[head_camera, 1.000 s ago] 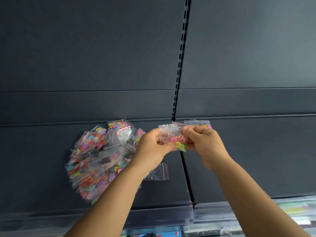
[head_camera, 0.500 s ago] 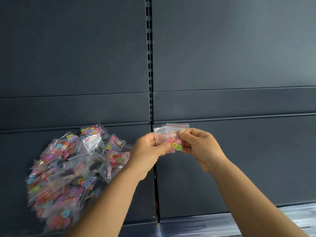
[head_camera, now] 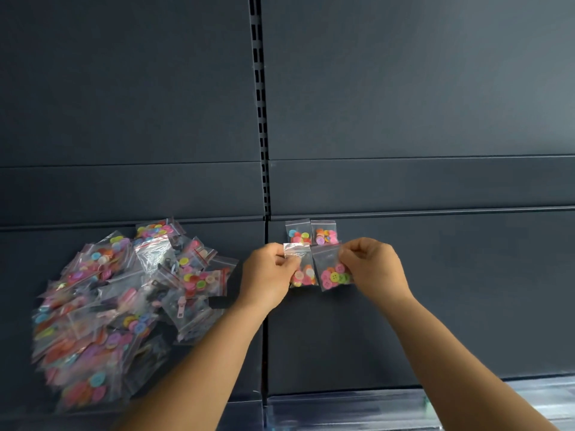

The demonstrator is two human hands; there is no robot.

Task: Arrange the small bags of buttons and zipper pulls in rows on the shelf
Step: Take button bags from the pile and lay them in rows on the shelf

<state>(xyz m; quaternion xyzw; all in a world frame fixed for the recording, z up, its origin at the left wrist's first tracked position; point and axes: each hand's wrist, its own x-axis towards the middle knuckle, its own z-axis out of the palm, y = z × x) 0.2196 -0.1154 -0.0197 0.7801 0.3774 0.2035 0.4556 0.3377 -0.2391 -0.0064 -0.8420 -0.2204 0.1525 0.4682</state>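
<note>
A heap of small clear bags [head_camera: 124, 303] with coloured buttons and zipper pulls lies on the left part of the dark shelf [head_camera: 466, 306]. Two button bags [head_camera: 311, 233] lie side by side at the back of the right shelf section. Just in front of them, my left hand [head_camera: 267, 275] pinches the top of one button bag [head_camera: 303, 272]. My right hand [head_camera: 373, 269] pinches a second button bag [head_camera: 331, 272] beside it. The two held bags are next to each other, low over the shelf.
A slotted upright [head_camera: 259, 104] runs down the dark back panel [head_camera: 404, 88] between the two shelf sections. A clear price strip [head_camera: 373, 409] lines the shelf's front edge.
The two bags, held together a moment ago, are now apart, one in each hand, side by side and lower toward the shelf. Two bags at the back have come into view.
</note>
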